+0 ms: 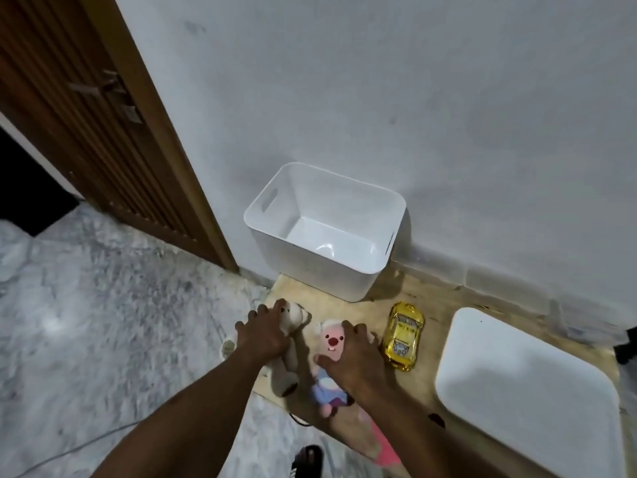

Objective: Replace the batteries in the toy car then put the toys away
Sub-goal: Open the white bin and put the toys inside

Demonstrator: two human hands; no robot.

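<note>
Left hand (266, 334) grips beige teddy (291, 317); right hand (356, 357) curls round pink plush doll (330, 339). Gold toy car (403, 334) just right of it, on tan board (365, 310); white bin (310, 257) behind, against wall.

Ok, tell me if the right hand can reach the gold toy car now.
Probably yes: the right hand grips the pink plush doll, but the gold toy car lies right beside it, nothing between.
</note>
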